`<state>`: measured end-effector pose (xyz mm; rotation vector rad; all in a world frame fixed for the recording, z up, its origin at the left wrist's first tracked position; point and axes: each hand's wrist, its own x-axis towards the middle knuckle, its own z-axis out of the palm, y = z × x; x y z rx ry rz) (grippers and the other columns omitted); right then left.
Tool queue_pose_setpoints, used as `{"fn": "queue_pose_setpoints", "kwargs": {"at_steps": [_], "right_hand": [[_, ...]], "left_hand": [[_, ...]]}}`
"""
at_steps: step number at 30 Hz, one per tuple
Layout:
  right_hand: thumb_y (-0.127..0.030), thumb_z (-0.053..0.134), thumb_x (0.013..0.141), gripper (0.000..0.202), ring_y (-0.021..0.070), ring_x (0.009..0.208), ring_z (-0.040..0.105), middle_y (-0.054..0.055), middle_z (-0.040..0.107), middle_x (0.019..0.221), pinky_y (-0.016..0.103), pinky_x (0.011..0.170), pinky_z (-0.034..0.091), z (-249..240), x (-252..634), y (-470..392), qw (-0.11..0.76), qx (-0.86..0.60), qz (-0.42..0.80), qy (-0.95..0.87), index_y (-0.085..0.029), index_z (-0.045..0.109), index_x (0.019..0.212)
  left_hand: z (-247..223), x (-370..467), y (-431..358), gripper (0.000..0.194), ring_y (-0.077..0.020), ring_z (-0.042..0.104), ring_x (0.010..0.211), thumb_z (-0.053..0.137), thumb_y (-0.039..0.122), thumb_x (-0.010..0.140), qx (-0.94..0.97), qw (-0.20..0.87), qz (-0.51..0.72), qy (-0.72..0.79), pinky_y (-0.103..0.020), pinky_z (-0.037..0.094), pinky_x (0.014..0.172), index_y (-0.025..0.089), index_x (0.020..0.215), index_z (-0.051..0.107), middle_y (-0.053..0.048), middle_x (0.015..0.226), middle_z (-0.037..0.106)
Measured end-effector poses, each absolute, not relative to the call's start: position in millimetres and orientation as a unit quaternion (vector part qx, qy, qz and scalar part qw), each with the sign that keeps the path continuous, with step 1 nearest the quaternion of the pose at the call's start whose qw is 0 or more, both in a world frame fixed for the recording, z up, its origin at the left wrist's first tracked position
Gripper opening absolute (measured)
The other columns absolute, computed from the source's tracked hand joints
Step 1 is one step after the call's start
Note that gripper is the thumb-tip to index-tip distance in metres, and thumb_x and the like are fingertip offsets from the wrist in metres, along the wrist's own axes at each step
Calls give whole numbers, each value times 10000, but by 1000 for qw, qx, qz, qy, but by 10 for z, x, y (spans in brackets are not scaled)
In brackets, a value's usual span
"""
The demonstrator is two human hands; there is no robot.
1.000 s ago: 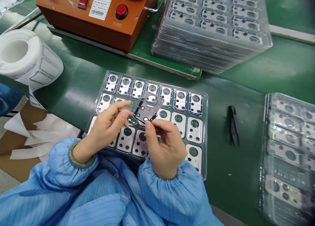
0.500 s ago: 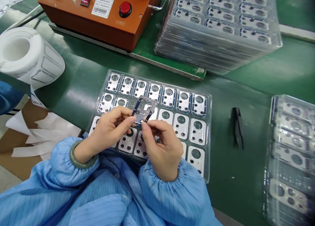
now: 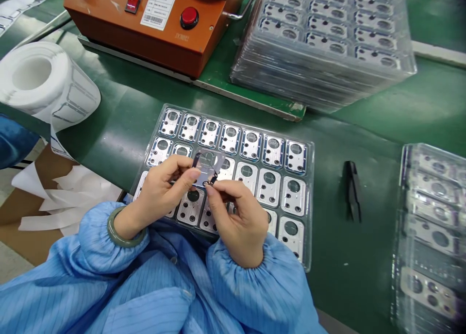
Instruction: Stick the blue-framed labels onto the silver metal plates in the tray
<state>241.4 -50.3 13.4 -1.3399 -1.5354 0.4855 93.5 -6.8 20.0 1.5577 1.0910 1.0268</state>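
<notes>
Over a clear plastic tray (image 3: 309, 212), I hold a small shiny metal plate (image 3: 208, 166) with dark strips along its edges. My left hand (image 3: 163, 191) pinches its left edge between thumb and fingers. At the lower right corner, my right hand (image 3: 242, 217) has thumb and forefinger closed on the plate or its dark strip; their exact contact is partly hidden. Rows of similar silver plates (image 3: 269, 183), each with a large round hole and smaller ones, lie in the tray's pockets. Those in the far row carry blue edging. My hands and sleeves cover part of the near rows.
Black tweezers (image 3: 352, 191) lie right of the tray, with another plastic tray (image 3: 396, 227) beyond. Behind stand a tall tray stack (image 3: 309, 76) and an orange machine (image 3: 145, 38) with red switches. A sticker roll (image 3: 54, 81) and a box of white paper strips (image 3: 73, 193) are at left.
The metal plate has tipped and sits slightly lower in my fingers. Both hands keep their pinch and have barely moved. The whole view has shifted a little.
</notes>
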Motion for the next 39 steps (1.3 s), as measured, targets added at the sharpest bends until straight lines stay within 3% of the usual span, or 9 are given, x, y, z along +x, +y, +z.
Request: {"fn": "queue_pose_setpoints", "kwargs": {"at_steps": [9,19,36,39], "right_hand": [[-89,608,836,142,81,639,571,-26,627,787,199,585,472,123,2419,-500,497,-529,213,-655,-210,587,908],[-78,595,842,145,91,670,589,-7,651,827,208,597,485,144,2419,-491,492,-515,223,-665,-208,584,904],[-70,581,848,161,95,664,583,-13,631,788,212,592,484,140,2426,-486,472,-495,244,-687,-215,573,919],[-65,580,846,170,89,660,579,-18,628,787,202,587,480,142,2430,-488,472,-489,251,-689,-218,570,920]], "left_hand": [[208,902,-69,76,-58,620,538,515,215,901,650,461,446,409,-128,500,471,186,834,533,41,693,548],[162,916,-38,96,-81,618,685,544,198,887,669,368,509,398,-172,494,608,173,964,595,-19,850,670],[177,884,-52,131,-66,497,551,472,199,909,693,294,509,419,-185,406,521,175,823,569,29,672,566],[161,883,-64,117,-68,500,545,465,206,913,695,293,514,409,-184,406,508,180,883,575,29,680,570]]}}
